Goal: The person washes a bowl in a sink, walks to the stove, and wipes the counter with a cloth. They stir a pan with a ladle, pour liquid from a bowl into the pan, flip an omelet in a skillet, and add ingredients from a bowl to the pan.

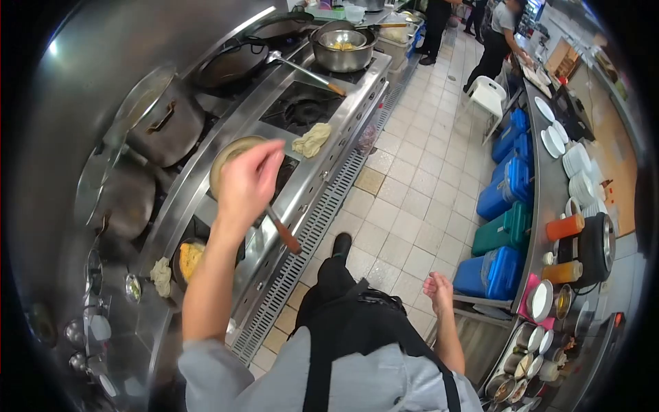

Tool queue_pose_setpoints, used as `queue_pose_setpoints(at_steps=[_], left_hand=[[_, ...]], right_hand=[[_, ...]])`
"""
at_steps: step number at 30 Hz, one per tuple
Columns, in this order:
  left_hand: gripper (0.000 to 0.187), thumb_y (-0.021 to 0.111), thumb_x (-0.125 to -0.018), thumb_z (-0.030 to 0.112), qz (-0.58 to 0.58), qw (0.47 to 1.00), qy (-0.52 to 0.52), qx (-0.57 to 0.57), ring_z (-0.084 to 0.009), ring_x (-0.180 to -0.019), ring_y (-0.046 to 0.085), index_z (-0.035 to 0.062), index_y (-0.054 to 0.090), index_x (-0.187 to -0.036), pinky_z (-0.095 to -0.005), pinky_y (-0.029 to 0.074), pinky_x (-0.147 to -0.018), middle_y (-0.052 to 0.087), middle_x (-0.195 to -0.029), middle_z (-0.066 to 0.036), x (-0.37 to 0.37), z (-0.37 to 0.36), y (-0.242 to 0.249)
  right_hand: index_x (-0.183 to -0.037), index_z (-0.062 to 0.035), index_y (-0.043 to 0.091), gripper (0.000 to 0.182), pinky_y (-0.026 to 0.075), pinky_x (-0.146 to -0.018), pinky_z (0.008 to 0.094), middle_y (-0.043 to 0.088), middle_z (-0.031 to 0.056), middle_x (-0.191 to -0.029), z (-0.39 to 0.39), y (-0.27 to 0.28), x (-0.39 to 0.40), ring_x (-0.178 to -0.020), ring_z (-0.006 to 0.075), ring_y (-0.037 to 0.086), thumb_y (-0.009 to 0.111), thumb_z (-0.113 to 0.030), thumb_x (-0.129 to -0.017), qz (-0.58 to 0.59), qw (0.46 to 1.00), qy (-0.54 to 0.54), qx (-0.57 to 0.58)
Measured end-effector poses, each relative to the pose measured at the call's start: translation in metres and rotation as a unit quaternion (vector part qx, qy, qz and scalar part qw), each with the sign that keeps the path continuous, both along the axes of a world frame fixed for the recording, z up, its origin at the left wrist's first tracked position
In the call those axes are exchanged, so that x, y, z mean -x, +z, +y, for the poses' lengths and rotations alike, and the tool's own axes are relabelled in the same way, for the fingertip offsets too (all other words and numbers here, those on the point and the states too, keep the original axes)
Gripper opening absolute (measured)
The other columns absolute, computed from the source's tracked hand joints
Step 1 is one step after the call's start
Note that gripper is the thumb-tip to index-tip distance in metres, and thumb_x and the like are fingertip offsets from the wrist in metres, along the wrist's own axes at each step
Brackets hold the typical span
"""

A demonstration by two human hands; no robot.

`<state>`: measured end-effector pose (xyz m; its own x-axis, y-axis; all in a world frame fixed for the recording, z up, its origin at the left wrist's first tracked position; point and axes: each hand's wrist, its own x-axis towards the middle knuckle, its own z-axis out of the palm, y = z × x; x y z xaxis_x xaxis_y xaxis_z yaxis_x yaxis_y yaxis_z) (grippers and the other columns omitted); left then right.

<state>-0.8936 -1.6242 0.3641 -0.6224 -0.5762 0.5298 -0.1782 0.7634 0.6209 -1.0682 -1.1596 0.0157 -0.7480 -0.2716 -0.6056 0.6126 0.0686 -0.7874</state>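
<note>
My left hand (pixel 248 184) is raised over the stove, its fingers bent and pressed together; whatever they pinch, if anything, is hidden. Beneath it lies a light-coloured round pan (pixel 218 165), partly covered by the hand. A reddish-brown wooden handle (pixel 284 232) sticks out below my wrist toward the stove's front edge. Left of my forearm, a small dark pan holds yellow food like an omelette (pixel 191 259). A crumpled cloth (pixel 312 140) lies right of my left hand. My right hand (pixel 439 292) hangs over the floor by my side, fingers loosely curled and apart, holding nothing.
Large pots (pixel 165 127) stand along the stove's back. A ladle (pixel 305 72) lies near a steel bowl (pixel 343 58). Across the tiled floor (pixel 398 220) are blue bins (pixel 504 182), a counter with plates (pixel 578 161) and sauce bottles (pixel 564 226), a white chair (pixel 489 96) and other people.
</note>
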Motion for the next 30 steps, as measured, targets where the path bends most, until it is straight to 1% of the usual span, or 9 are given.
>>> queue_pose_setpoints(at_steps=[3, 9, 14, 18, 20, 23, 24, 26, 30], left_hand=[[0.021, 0.067, -0.093, 0.016, -0.026, 1.0, 0.006, -0.012, -0.0317, -0.083, 0.074, 0.003, 0.074, -0.108, -0.0355, 0.056, -0.073, 0.073, -0.09, -0.02, 0.117, -0.092, -0.028], [0.031, 0.07, -0.089, 0.028, -0.024, 0.995, 0.046, -0.08, -0.033, -0.095, 0.073, 0.0023, 0.074, -0.106, -0.0416, 0.057, -0.085, 0.075, -0.094, -0.018, 0.357, -0.278, -0.108], [0.056, 0.06, -0.093, 0.049, -0.207, 0.969, 0.124, -0.057, -0.0433, -0.11, 0.067, -0.0008, 0.068, -0.117, -0.0514, 0.052, -0.096, 0.071, -0.112, -0.026, 0.518, -0.37, -0.148], [0.066, 0.052, -0.095, 0.058, -0.298, 0.94, 0.139, -0.089, -0.0442, -0.116, 0.064, -0.0013, 0.065, -0.119, -0.051, 0.051, -0.099, 0.068, -0.117, -0.029, 0.604, -0.406, -0.163], [0.062, 0.054, -0.095, 0.055, -0.32, 0.933, 0.143, -0.081, -0.0424, -0.118, 0.064, -0.0003, 0.067, -0.119, -0.0491, 0.051, -0.1, 0.068, -0.12, -0.027, 0.633, -0.417, -0.17], [0.041, 0.063, -0.093, 0.034, -0.399, 0.909, 0.087, -0.08, -0.0382, -0.119, 0.064, 0.0026, 0.072, -0.117, -0.0467, 0.051, -0.101, 0.067, -0.124, -0.025, 0.647, -0.422, -0.168], [0.041, 0.063, -0.093, 0.034, -0.4, 0.909, 0.086, -0.075, -0.0382, -0.119, 0.064, 0.0026, 0.072, -0.117, -0.0467, 0.051, -0.101, 0.067, -0.124, -0.025, 0.656, -0.43, -0.174], [0.034, 0.065, -0.09, 0.023, -0.436, 0.897, 0.033, -0.065, -0.0391, -0.117, 0.065, 0.0016, 0.072, -0.116, -0.0471, 0.051, -0.099, 0.068, -0.122, -0.025, 0.659, -0.438, -0.175], [0.03, 0.067, -0.084, 0.012, -0.391, 0.918, 0.068, 0.014, -0.0402, -0.113, 0.067, 0.0001, 0.072, -0.111, -0.0471, 0.055, -0.093, 0.069, -0.117, -0.026, 0.628, -0.423, -0.149]], right_hand=[[-0.112, -0.004, 0.064, 0.028, 0.054, -0.062, 0.0282, 0.068, 0.0061, -0.085, -0.036, -0.008, 0.018, -0.073, 0.0151, 0.067, 0.063, -0.03, -0.101, -0.01, 1.0, 0.01, 0.005], [-0.112, -0.005, 0.064, 0.029, 0.056, -0.063, 0.0312, 0.07, 0.0087, -0.09, -0.073, -0.009, 0.079, -0.076, 0.0168, 0.069, 0.063, -0.032, -0.101, -0.042, 0.992, -0.016, -0.117], [-0.114, -0.0034, 0.063, 0.031, 0.056, -0.062, 0.0293, 0.07, 0.0089, -0.088, -0.113, 0.051, 0.149, -0.076, 0.0173, 0.07, 0.063, -0.032, -0.102, 0.006, 0.977, -0.051, -0.205], [-0.116, -0.0015, 0.062, 0.031, 0.057, -0.061, 0.03, 0.069, 0.0086, -0.087, -0.144, 0.069, 0.171, -0.074, 0.0161, 0.069, 0.061, -0.029, -0.103, 0.066, 0.967, -0.086, -0.229], [-0.117, -0.0006, 0.062, 0.03, 0.056, -0.061, 0.0302, 0.07, 0.0089, -0.087, -0.143, 0.056, 0.166, -0.074, 0.0166, 0.069, 0.061, -0.027, -0.102, 0.073, 0.96, -0.013, -0.269], [-0.116, 0.0017, 0.063, 0.03, 0.056, -0.06, 0.0289, 0.072, 0.0095, -0.087, -0.143, 0.047, 0.154, -0.074, 0.016, 0.07, 0.061, -0.024, -0.101, 0.055, 0.952, 0.021, -0.3], [-0.116, 0.0018, 0.063, 0.029, 0.056, -0.06, 0.0292, 0.072, 0.0096, -0.088, -0.143, 0.043, 0.149, -0.074, 0.0161, 0.071, 0.062, -0.023, -0.101, 0.041, 0.943, 0.045, -0.328], [-0.116, 0.0025, 0.063, 0.029, 0.057, -0.06, 0.0302, 0.072, 0.0106, -0.088, -0.144, 0.038, 0.144, -0.075, 0.017, 0.071, 0.061, -0.022, -0.101, 0.027, 0.952, 0.024, -0.305], [-0.117, 0.0024, 0.063, 0.028, 0.057, -0.06, 0.0309, 0.071, 0.0111, -0.089, -0.148, 0.044, 0.153, -0.076, 0.0178, 0.071, 0.061, -0.021, -0.101, 0.048, 0.96, 0.047, -0.27]])
